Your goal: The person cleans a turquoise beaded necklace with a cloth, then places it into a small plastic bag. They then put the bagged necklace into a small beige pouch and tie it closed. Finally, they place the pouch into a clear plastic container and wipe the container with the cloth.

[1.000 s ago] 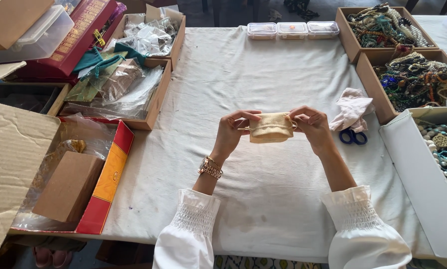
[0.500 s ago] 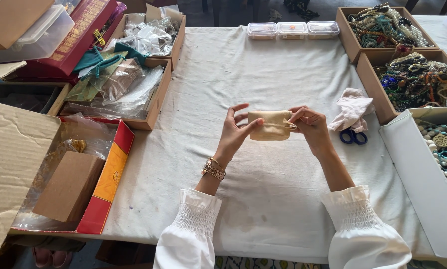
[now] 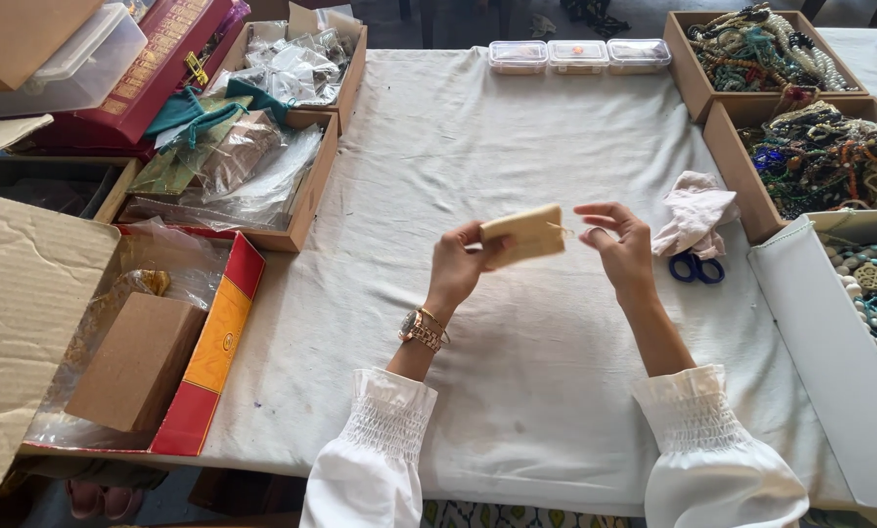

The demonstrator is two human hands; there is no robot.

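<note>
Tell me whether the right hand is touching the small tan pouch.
Apart. In the head view the left hand pinches the tan pouch, while the right hand sits beside it with bare cloth showing between; only a thin drawstring runs toward its fingers.

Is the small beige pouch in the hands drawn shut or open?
Cannot tell. The left hand holds the beige pouch flat; the right hand pinches its drawstring, mouth unseen.

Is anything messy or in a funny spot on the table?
A crumpled cloth lies heaped on top of the blue scissors, hiding their blades. Nothing looks spilled or broken. The left hand holds a small tan pouch tilted.
</note>
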